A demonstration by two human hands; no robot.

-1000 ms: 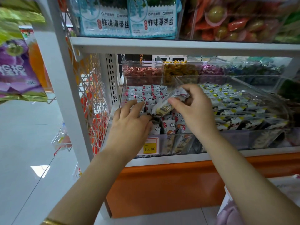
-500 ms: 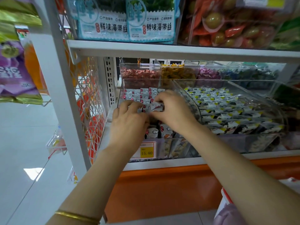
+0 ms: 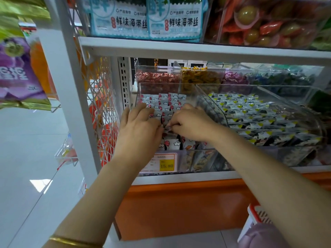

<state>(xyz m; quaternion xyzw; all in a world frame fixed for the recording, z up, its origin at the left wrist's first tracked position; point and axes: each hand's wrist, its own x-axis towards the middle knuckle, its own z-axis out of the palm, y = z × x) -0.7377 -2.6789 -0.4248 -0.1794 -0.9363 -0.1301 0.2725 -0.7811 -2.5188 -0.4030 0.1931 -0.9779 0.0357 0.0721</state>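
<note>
Clear bin (image 3: 161, 83), shelf's (image 3: 188, 178) front-left corner: rowed snack packets (image 3: 168, 102). Left hand's (image 3: 141, 127) flat fingers (image 3: 140, 110) steady them; right hand's (image 3: 192, 122) fingers (image 3: 177, 119) pinch one packet (image 3: 168, 127), likely slotting it in.

Upper shelf: blue-white seaweed packs (image 3: 148, 18), side by side.
Right bin: yellow-cornered packets (image 3: 259, 120), in rows.
Back bins: red sweets (image 3: 155, 77) beside yellow sweets (image 3: 200, 77).
Price tag (image 3: 166, 164): yellow, 15.80.
Far left: purple bag (image 3: 16, 76), hanging.

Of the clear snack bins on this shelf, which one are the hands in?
The front-left bin, with red-and-white packets, above the 15.80 tag. The bin to its right holds yellow-cornered packets.
</note>
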